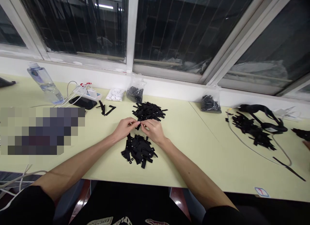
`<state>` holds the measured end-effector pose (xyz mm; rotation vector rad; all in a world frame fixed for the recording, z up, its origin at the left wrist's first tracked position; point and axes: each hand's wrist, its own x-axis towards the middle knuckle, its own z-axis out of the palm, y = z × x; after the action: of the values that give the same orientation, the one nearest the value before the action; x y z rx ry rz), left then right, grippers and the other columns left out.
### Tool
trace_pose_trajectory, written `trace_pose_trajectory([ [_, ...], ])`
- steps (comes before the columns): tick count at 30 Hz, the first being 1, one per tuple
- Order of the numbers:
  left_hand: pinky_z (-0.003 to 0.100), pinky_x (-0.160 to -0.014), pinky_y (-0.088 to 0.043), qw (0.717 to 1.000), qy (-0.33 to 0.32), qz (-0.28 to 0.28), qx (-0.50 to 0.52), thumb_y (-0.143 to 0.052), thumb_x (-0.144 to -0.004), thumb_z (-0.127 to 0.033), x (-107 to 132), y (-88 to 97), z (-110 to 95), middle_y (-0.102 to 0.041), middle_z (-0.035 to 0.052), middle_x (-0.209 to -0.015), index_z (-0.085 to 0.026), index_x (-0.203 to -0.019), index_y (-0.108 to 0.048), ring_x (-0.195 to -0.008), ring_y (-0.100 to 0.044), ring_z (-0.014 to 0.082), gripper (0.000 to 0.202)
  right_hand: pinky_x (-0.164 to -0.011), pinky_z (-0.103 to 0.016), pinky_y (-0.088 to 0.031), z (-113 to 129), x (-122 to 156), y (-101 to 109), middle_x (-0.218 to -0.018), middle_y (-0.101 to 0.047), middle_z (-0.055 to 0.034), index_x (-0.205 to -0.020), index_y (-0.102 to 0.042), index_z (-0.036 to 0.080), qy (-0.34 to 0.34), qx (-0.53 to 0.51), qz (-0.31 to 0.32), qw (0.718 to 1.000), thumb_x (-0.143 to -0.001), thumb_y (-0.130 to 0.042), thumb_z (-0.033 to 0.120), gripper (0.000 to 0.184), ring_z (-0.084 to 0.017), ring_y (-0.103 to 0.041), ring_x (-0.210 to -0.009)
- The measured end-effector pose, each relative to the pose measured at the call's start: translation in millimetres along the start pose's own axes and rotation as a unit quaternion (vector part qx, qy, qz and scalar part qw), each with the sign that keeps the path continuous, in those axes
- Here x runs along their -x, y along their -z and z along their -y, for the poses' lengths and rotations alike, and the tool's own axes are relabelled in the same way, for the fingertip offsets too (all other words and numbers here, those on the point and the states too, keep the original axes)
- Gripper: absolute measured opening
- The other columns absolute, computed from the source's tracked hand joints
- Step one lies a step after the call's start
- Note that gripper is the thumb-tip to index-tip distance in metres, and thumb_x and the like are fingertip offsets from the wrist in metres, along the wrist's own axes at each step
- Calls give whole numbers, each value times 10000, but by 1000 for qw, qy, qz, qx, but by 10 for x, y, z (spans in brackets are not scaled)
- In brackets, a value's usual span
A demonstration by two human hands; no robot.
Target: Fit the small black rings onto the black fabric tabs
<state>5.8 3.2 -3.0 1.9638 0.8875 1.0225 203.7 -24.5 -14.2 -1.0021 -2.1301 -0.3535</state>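
Note:
My left hand (125,127) and my right hand (154,130) meet fingertip to fingertip over the table, both closed in a pinch. A small black fabric strap (138,126) shows between them; its details are mostly hidden by the fingers. Just beyond my hands lies a pile of black straps (150,110). Closer to me is a second heap of black straps (139,149), some with small white marks. A few little black rings (131,161) lie at that heap's near left side.
Against the wall stand two clear bags of black parts (135,93) (210,104) and a white packet (115,95). To the left are a water bottle (46,83), a power strip (90,93) and a phone (82,102). A black headset (263,118) with a cable lies right, near more straps (254,131).

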Motion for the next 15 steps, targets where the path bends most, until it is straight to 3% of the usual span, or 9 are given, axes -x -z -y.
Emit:
trace_pose_trajectory([
  [8, 277, -769, -500, 997, 3, 52, 61, -549, -901, -451, -14, 2, 23, -688, 51, -918, -161, -906, -691, -860, -615, 182, 324, -741, -315, -497, 6, 13, -7, -911, -721, -44, -981, -663, 211, -5, -33, -2, 999, -930, -543, 187, 133, -169, -659, -797],
  [15, 266, -754, -491, 999, 4, 22, 45, -538, -909, -436, -19, 3, 50, -674, 39, -891, -170, -908, -670, -832, -607, 168, 297, -726, -302, -468, -67, 13, 17, -844, -698, -44, -960, -676, 199, -53, -10, 35, 998, -924, -535, 189, 146, -168, -629, -757],
])
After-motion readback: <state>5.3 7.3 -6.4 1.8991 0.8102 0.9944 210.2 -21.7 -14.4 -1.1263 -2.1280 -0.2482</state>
